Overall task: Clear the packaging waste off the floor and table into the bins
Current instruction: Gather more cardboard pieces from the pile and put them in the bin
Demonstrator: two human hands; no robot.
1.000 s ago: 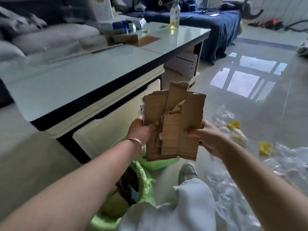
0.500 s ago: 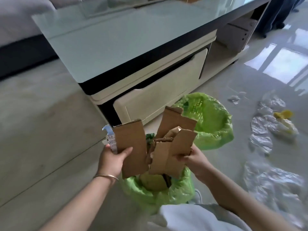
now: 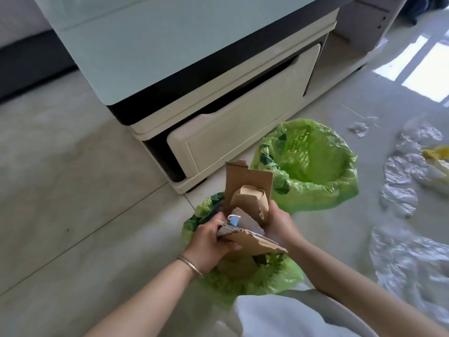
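The person's left hand is gripping a flat sheet of torn brown corrugated cardboard, fingers curled around its near-left edge with the thumb lying on top. The right hand is holding a taller bundle of folded brown cardboard pieces, the fingers wrapped round its right side; how the fingertips lie behind the bundle cannot be told. A small white-and-blue scrap is sitting between the two loads, just beyond the left fingers. Directly beneath both sets of fingers is standing the nearer bin lined with a green plastic bag, with what looks like more brown cardboard already inside it. A second green-bagged bin is standing just beyond the right fingers, its mouth open. Crumpled clear plastic wrapping with a yellow piece is lying on the pale tiled floor, well out to the right of the right fingers. Beyond the fingers, the glass-topped surface with its cream drawer is filling the upper view. A thin metal bangle is circling the left wrist.
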